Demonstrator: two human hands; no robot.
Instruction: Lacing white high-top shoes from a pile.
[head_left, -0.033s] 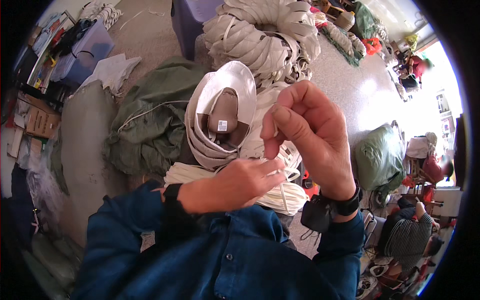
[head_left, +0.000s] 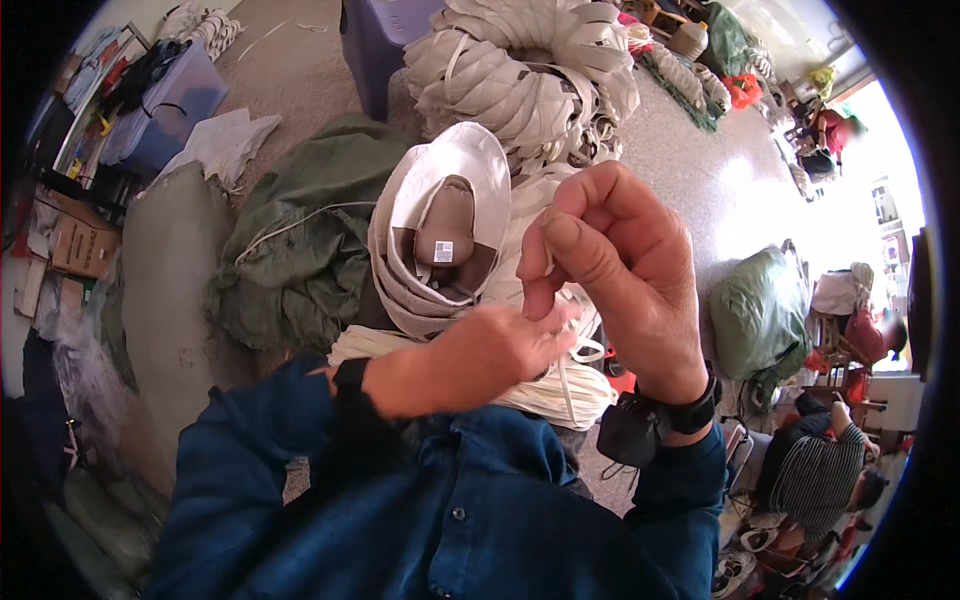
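Note:
My right hand (head_left: pixel 628 275) is raised, its thumb and fingers pinched together. A thin pale bit shows by the fingertips, too small to name. Lower and to its left is my left hand (head_left: pixel 465 355), its fingers smeared by motion near white looped laces. A bundle of white laces (head_left: pixel 565 397) lies beneath both hands. Just beyond my left hand rests a nested stack of off-white canvas shoe uppers (head_left: pixel 485 160); a brown padded tongue (head_left: pixel 445 225) with a small white label shows inside.
A long coil of stacked canvas uppers (head_left: pixel 470 80) lies ahead, beside a purple plastic bin (head_left: pixel 375 60). Dark green sacks (head_left: pixel 300 235) lie to the left, with a blue storage box (head_left: pixel 180 110) behind. On the right are a green sack (head_left: pixel 760 310) and several seated people.
My left hand has shifted slightly right and up, closer to the right hand. The right hand has hardly moved.

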